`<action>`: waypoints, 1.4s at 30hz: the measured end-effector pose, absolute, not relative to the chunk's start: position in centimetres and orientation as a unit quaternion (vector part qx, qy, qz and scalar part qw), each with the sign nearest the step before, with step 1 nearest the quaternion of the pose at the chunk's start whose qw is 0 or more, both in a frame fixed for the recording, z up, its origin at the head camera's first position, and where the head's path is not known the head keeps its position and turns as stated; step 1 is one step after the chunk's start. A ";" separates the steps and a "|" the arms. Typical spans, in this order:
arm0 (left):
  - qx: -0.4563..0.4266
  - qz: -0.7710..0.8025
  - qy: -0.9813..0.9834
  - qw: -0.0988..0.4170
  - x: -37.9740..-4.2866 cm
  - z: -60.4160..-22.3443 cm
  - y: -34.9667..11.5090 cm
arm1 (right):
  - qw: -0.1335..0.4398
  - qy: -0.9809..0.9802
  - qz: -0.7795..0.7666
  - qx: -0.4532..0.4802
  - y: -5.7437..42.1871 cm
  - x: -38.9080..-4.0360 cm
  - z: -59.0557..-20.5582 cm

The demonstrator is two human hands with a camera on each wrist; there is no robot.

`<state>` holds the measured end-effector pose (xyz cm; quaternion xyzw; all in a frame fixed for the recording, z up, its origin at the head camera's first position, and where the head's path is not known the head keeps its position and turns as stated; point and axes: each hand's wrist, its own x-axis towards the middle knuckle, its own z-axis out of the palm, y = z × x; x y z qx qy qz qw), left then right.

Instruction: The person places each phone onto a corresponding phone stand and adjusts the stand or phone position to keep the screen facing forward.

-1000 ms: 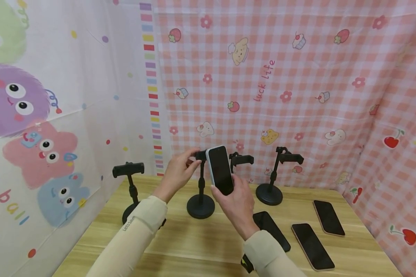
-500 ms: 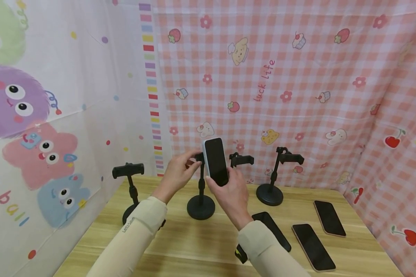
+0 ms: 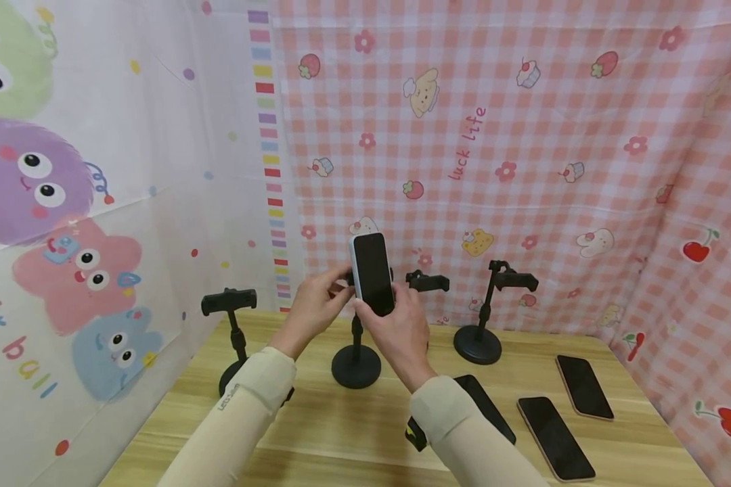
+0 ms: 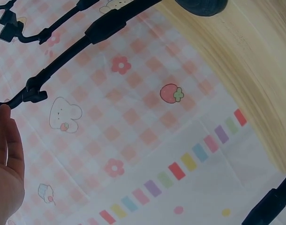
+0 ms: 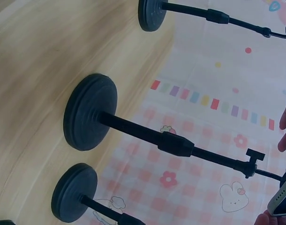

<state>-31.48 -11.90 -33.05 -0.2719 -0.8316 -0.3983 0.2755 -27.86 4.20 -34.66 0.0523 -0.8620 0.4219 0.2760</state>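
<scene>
A smartphone with a dark screen and pale edge stands nearly upright in my right hand, gripped around its lower part. It overlaps the clamp of the middle black phone stand, hiding most of it. My left hand pinches the clamp's left end between thumb and fingers. In the left wrist view, the left hand's fingers reach the top of the stand's pole. The right wrist view catches the phone's bottom edge close to the clamp, above the round base.
Another phone stand is at the left; two more, including the right one, stand behind to the right. Three phones lie flat on the wooden table at right, including a pink-edged phone. Patterned cloth hangs behind.
My right hand has moved the phone up and left, from beside the clamp to in front of it. The left hand stays at the clamp.
</scene>
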 end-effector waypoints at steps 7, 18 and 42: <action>-0.281 -0.413 -0.824 0.269 -31.7 -33.1 -11.9 | 0.269 -0.861 0.428 0.049 4.0 -28.2 -34.8; -0.278 -0.411 -0.840 0.219 -32.0 -32.3 -12.0 | 0.277 -0.860 0.428 0.033 3.6 -28.8 -35.0; -0.258 -0.391 -0.876 0.117 -31.7 -31.3 -12.7 | 0.304 -0.852 0.425 0.035 3.2 -29.7 -36.0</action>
